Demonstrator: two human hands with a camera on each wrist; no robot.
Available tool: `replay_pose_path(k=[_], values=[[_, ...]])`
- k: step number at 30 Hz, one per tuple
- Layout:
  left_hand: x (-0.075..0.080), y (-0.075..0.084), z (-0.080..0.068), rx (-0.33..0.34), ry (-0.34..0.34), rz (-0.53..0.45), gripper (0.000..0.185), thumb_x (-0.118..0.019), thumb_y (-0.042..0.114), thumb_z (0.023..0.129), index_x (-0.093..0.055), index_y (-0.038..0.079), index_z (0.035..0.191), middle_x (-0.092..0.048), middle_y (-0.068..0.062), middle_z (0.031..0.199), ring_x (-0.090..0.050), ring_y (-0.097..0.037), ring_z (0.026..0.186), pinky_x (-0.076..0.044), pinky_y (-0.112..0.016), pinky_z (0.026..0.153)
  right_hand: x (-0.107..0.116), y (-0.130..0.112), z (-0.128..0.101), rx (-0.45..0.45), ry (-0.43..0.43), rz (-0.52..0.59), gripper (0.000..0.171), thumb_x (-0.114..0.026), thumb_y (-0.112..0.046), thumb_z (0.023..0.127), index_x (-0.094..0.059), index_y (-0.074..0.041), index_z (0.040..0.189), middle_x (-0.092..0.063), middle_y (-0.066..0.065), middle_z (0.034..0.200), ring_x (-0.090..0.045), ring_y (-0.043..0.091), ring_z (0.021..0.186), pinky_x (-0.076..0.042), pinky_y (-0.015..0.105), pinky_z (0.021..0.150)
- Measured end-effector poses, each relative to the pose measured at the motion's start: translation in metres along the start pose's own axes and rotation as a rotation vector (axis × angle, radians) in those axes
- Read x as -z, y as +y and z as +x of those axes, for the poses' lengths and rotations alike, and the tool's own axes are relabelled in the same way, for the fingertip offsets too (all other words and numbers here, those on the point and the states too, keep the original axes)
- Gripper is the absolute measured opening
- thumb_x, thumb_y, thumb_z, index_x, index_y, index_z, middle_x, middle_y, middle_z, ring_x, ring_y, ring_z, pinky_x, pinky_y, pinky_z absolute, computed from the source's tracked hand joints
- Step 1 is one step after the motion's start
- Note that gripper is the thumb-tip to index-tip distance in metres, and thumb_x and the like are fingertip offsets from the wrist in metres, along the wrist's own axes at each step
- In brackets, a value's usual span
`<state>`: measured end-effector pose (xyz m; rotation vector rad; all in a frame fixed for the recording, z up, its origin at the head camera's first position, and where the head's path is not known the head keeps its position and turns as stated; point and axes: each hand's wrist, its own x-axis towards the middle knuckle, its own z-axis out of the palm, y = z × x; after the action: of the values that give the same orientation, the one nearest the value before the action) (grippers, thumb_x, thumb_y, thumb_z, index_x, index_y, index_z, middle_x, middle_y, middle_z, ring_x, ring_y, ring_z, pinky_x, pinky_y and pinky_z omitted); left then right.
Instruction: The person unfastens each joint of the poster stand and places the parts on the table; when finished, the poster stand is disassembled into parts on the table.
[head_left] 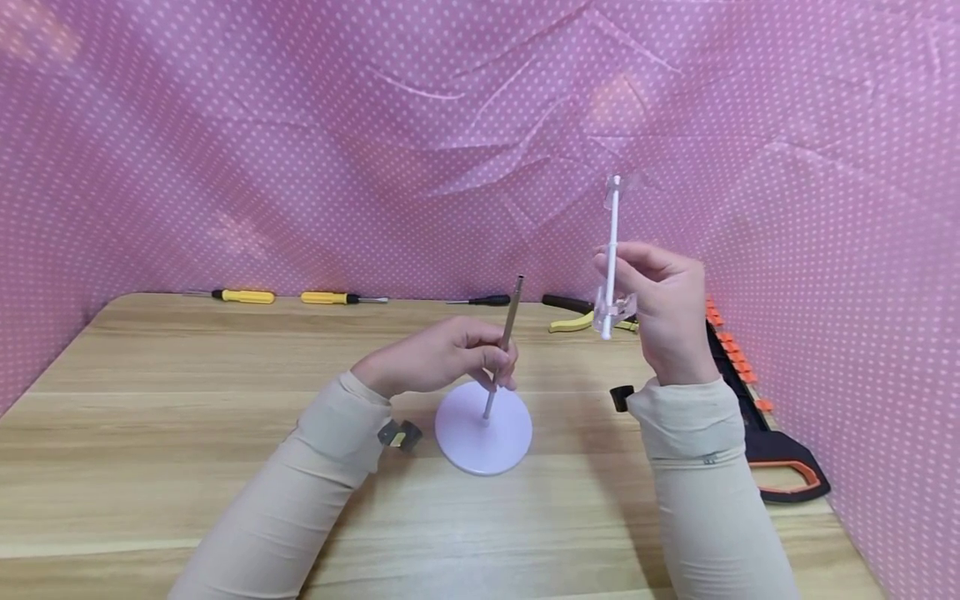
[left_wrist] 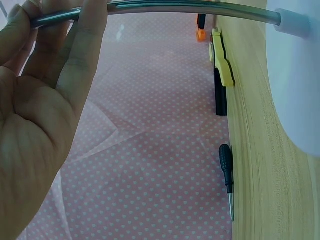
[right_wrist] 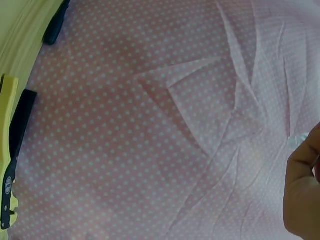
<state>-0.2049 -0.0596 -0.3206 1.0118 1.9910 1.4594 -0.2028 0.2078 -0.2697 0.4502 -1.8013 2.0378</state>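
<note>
Pink polka-dot cloth [head_left: 300, 150], creased and slack, walls in our light woodgrain table [head_left: 187, 433] on three sides.

At the table's centre stands a round, flat white base [head_left: 483, 437] with a thin metal rod [head_left: 504, 346] rising from its middle, tilted slightly toward 1 o'clock. Our left hand [head_left: 435, 358] pinches that rod partway up, fingertips curled round it; the left wrist view shows the smooth steel tube crossing over the fingers [left_wrist: 60, 55] to a white collar at the base.

Our right hand [head_left: 663, 312], raised at 2 o'clock from the base, holds a slim white plastic rod [head_left: 612, 250] upright, fingers closed around it; a clear clip-like piece [head_left: 613, 307] sits near its lower end.

Along the far edge at 12 o'clock lie two yellow-handled screwdrivers [head_left: 243, 296] [head_left: 333, 297], a black-handled screwdriver [head_left: 480, 300] and yellow-gripped pliers [head_left: 573, 321]. At 3 o'clock a black-and-orange hand saw [head_left: 780, 450] lies along the right edge. Bare wood lies at 9 o'clock and toward us.
</note>
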Motion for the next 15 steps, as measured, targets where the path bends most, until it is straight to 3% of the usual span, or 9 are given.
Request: replay_pose_path(k=[8,15], values=[[0.0,-0.002,0.0,-0.013,-0.012,0.009,0.021,-0.053,0.009,0.111,-0.068,-0.005,0.107,-0.072,-0.017,0.099,-0.072,-0.022,0.096,-0.066,-0.039,0.088,0.003,0.008,0.001,-0.031,-0.133,-0.122,0.018,-0.076,0.009,0.091,-0.084,-0.008,0.091,-0.081,0.005,0.094,-0.072,0.008,0.074,-0.063,0.02,0.07],[0.002,-0.003,0.0,-0.017,-0.014,0.017,0.02,-0.053,0.008,0.111,-0.068,-0.003,0.106,-0.072,-0.02,0.101,-0.071,-0.021,0.096,-0.066,-0.039,0.088,0.004,0.011,0.0,-0.052,-0.206,-0.236,0.018,-0.079,0.002,0.092,-0.086,-0.015,0.095,-0.081,-0.002,0.096,-0.074,0.009,0.084,-0.058,0.019,0.068]])
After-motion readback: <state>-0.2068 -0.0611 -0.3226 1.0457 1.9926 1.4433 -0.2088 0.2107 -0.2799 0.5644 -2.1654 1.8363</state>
